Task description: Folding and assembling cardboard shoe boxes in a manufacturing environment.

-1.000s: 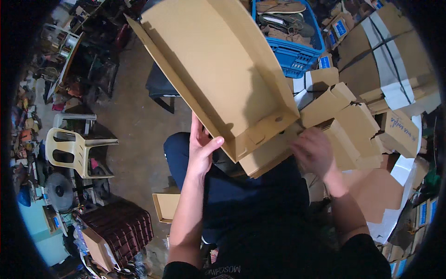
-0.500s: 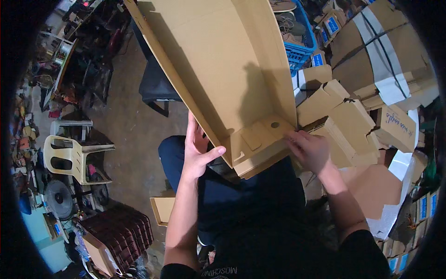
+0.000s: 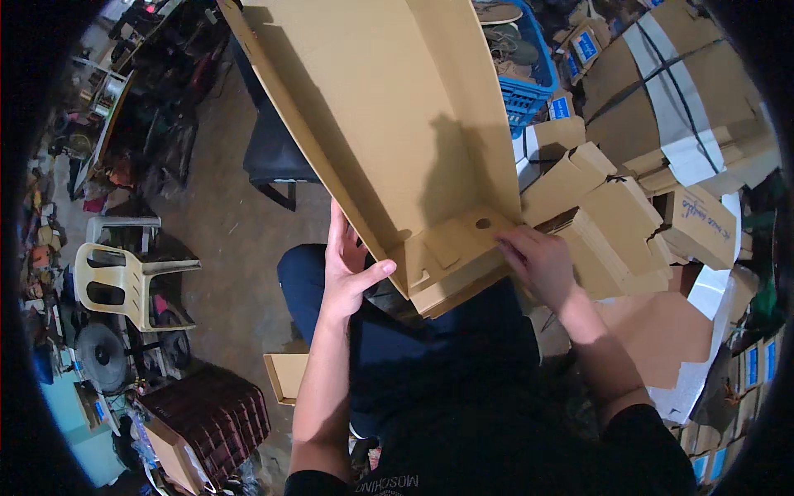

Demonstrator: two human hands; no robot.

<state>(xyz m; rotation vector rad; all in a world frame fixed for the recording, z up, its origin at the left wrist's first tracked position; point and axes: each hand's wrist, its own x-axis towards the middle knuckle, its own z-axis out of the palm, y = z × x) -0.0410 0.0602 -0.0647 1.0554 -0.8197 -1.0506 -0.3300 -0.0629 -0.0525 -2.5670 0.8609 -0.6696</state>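
A long brown cardboard box (image 3: 364, 91) lies open above my lap, tilted, its near end toward me. My left hand (image 3: 347, 269) grips its left wall near the close corner, thumb on the outer edge and fingers behind. At the right close corner, my right hand (image 3: 536, 260) pinches the end wall's edge with bent fingers. The end panel (image 3: 455, 244) has a round hole and a cut-out flap, and a lower flap (image 3: 459, 289) juts out beneath it. A shadow falls across the box's inside.
Flattened cardboard pieces (image 3: 616, 223) pile up on my right, before a large strapped carton (image 3: 711, 74). A blue crate (image 3: 525, 91) with shoes stands beyond the box. To the left are a black stool (image 3: 277, 153), a cream plastic chair (image 3: 107, 285) and a dark red crate (image 3: 211, 422).
The view has shifted slightly, so the box and both hands appear a little further left. The right fingers have moved slightly along the end wall's corner; the left grip looks the same.
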